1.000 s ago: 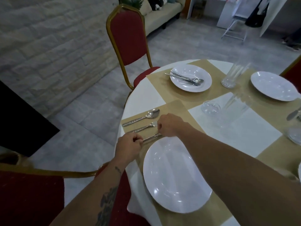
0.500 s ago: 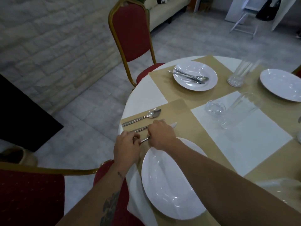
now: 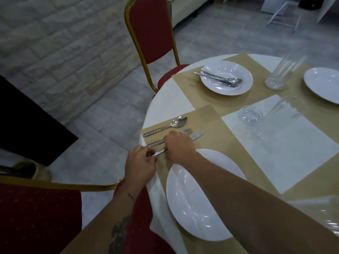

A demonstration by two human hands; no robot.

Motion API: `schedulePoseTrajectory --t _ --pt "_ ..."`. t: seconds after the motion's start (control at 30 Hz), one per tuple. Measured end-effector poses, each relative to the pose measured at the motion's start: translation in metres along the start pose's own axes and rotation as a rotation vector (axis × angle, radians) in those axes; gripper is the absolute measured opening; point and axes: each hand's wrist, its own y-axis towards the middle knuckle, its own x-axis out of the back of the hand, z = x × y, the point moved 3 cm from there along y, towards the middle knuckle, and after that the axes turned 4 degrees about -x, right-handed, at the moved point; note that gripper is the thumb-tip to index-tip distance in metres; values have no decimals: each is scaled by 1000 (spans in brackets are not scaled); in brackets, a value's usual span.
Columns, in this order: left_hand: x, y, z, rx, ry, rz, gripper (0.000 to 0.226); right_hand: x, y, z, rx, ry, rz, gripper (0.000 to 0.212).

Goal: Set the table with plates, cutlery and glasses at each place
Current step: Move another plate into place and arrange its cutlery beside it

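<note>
Gleaming slim steel knife [image 3: 197,136], gripped

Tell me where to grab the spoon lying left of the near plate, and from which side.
Take the spoon by its long flat handle, near the table edge, pinching its two long edges from above. It lies flat on the beige placemat with its bowl pointing toward the table's middle, and the handle end is nearest you and clear of the fork.

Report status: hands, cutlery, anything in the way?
Both hands, left and right, on the knife beside the near plate. Spoon, fork laid. Nothing blocking.
</note>
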Motion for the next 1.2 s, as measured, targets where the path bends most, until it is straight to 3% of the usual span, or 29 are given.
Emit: schedulePoseTrajectory --t 0.63,0.87,1.03,1.2 --pt "-1 5 1 9 4 35 17 6 -8 4 -21 5 15 26" --pt "14 -8 -6 10 -32 42 20 33 -29 -24 -207 201 -37 28" --pt "27 -31 -20 41 -142 153 11 52 -83 -82 -455 271 -101 31" --pt "23 -58 -40 153 -258 451 22 38 -152 -114 -623 207 143 48"
